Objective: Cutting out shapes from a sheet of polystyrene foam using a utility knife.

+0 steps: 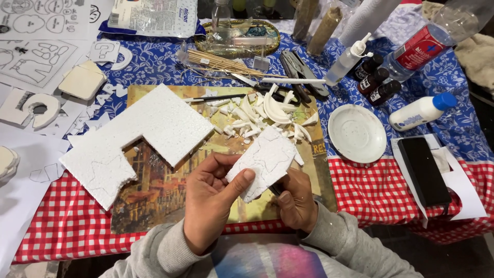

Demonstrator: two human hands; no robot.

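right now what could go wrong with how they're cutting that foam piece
1. The left hand pinches the small foam piece with its thumb on the face, close to the dark tool in the right hand; a slip could nick the fingers.
2. The piece looks thin and scored, so it may snap.
3. Foam scraps lie piled on the picture board and could scatter.

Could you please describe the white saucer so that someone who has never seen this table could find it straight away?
Start at the picture board in the middle of the table and look just past its right edge. There the saucer lies on the blue flowered cloth, near the red checked cloth. It is the only round, white dish there; the bottles beside it are long.
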